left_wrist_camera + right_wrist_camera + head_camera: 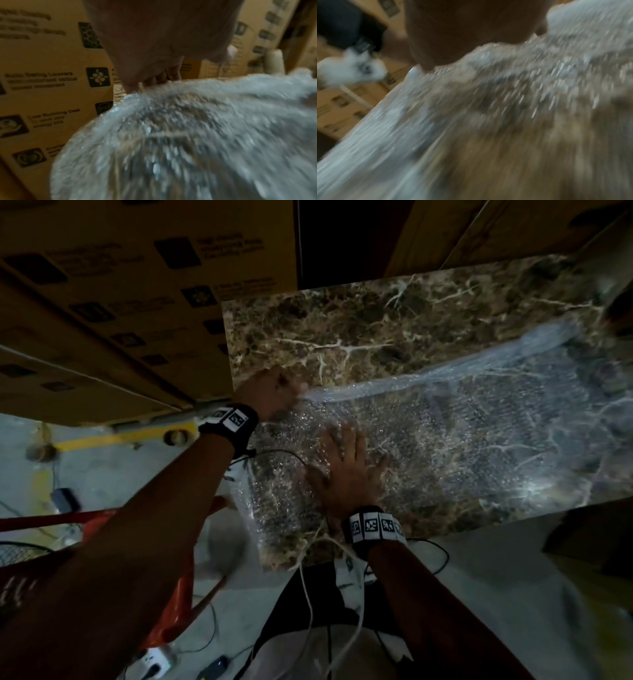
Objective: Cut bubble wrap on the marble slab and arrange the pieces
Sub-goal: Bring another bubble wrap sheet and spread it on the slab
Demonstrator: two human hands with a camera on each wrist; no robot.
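Bubble wrap (445, 422) across marble slab (342, 330); far strip bare

Brown marble slab (342, 337) (pale veins), clear bubble wrap (479, 433) spread flat across it

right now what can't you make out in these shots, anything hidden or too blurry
- Left hand fingers: head view shows only its back at the bubble wrap edge; its grip looks curled, unconfirmed.
- Right hand fingertips: smeared by motion in the head view, cut off in the right wrist view.
- Any cutting tool: none visible.
- Marble slab far right end: cut off by the frame edge.
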